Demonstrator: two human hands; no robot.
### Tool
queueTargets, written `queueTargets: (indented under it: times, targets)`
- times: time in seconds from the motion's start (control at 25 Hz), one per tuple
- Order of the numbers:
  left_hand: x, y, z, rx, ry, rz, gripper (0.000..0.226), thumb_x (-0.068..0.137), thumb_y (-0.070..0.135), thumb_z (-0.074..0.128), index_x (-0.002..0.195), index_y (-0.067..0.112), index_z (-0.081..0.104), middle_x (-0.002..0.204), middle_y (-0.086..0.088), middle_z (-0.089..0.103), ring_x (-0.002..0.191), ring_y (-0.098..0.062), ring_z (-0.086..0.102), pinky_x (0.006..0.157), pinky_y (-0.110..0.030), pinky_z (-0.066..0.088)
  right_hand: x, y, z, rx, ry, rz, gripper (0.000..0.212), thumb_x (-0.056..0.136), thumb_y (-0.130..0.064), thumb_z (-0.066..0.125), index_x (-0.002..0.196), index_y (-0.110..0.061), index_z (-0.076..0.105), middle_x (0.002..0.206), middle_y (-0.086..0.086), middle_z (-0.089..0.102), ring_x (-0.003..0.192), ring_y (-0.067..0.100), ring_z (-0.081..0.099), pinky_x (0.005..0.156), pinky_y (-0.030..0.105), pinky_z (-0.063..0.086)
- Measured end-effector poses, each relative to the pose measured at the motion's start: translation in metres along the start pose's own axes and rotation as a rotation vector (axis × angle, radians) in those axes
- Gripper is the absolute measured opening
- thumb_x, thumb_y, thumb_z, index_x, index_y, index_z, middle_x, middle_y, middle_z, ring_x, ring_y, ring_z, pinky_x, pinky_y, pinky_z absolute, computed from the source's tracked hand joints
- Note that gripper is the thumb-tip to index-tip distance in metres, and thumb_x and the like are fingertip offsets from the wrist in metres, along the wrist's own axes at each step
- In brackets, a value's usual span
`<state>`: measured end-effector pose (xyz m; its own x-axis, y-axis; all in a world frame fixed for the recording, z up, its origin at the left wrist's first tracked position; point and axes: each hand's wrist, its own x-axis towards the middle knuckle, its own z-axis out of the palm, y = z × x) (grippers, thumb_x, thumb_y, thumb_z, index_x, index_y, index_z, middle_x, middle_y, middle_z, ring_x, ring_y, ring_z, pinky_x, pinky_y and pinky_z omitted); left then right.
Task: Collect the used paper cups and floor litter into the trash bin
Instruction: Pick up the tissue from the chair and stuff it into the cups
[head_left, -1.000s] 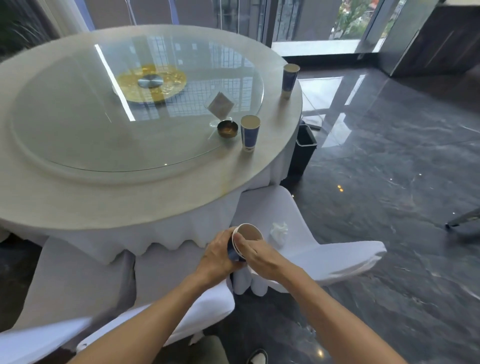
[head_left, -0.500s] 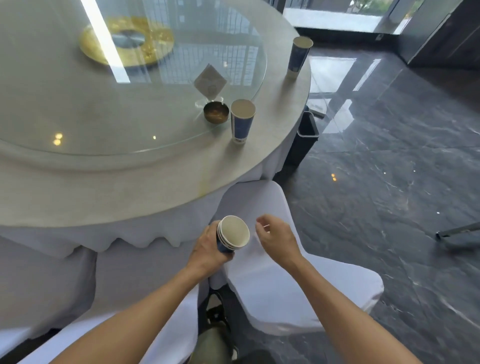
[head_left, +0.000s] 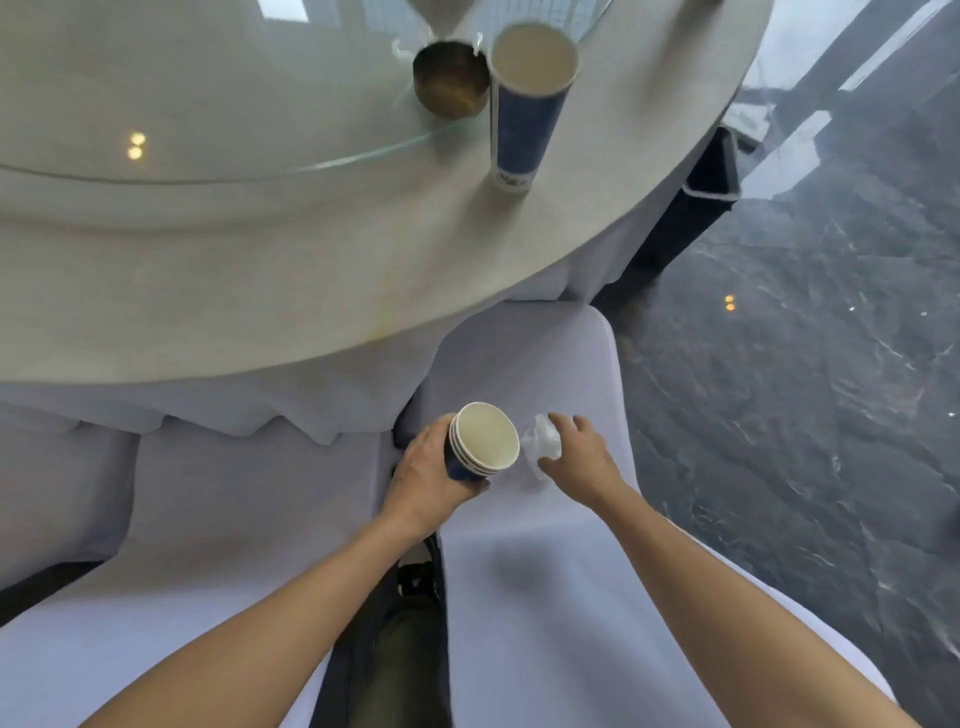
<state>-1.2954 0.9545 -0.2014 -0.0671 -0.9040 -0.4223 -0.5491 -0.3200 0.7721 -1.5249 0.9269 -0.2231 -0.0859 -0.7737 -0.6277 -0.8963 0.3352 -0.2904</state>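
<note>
My left hand (head_left: 428, 475) grips a stack of nested blue paper cups (head_left: 480, 441), tilted so the cream inside faces me. A crumpled white tissue (head_left: 541, 441) lies on the white-covered chair seat (head_left: 535, 545) just right of the stack. My right hand (head_left: 579, 457) is on the tissue, thumb and fingers closing around it. Another blue paper cup (head_left: 524, 109) stands upright near the round table's edge (head_left: 597, 208). A dark trash bin (head_left: 701, 208) stands on the floor behind the table's right side, mostly hidden by the tablecloth.
A small brass bowl (head_left: 449, 78) sits on the glass turntable beside the standing cup. A second white-covered chair (head_left: 208, 519) is to the left of the first. Dark polished stone floor (head_left: 805, 415) stretches to the right.
I have leaned in closer to the chair. My right hand left the cup stack and went down and right onto the tissue. My left hand kept the stack.
</note>
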Motion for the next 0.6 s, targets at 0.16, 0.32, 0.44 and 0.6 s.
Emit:
queueTargets:
  times: [0.16,0.32,0.44,0.6]
  targets:
    - [0.026,-0.032,0.034,-0.006,0.003,-0.026,0.088,0.065,0.024,0.095,0.141,0.024,0.052,0.14,0.003,0.058,0.131,-0.017,0.052,0.108,-0.039,0.047,0.056,0.028,0.056,-0.138,-0.042,-0.06,0.067,0.094,-0.018,0.066,0.154,-0.022,0.037,0.159,0.014,0.033,0.144,0.038,0.034,0.103,0.051,0.049]
    - [0.038,-0.061,0.057,-0.012,0.003,-0.07,0.088,0.062,0.034,0.092,0.139,0.032,0.049,0.137,0.005,0.059,0.129,-0.019,0.055,0.106,-0.045,0.049,0.091,0.049,0.101,-0.218,-0.083,-0.124,0.063,0.092,-0.003,0.061,0.149,-0.019,0.041,0.151,0.016,0.035,0.137,0.043,0.038,0.09,0.05,0.053]
    - [0.037,-0.07,0.066,0.002,-0.007,-0.105,0.087,0.062,0.033,0.092,0.138,0.031,0.05,0.135,0.005,0.06,0.127,-0.019,0.055,0.105,-0.045,0.05,0.101,0.065,0.117,-0.205,-0.083,-0.142,0.053,0.09,0.002,0.053,0.139,-0.016,0.052,0.132,0.015,0.049,0.121,0.043,0.049,0.078,0.043,0.051]
    - [0.029,-0.069,0.065,0.009,-0.029,-0.126,0.087,0.063,0.032,0.093,0.137,0.034,0.049,0.134,0.008,0.058,0.127,-0.017,0.054,0.106,-0.043,0.05,0.09,0.067,0.099,-0.091,-0.093,-0.031,0.021,0.09,-0.005,0.049,0.105,-0.006,0.064,0.107,0.014,0.065,0.098,0.038,0.064,0.075,0.036,0.05]
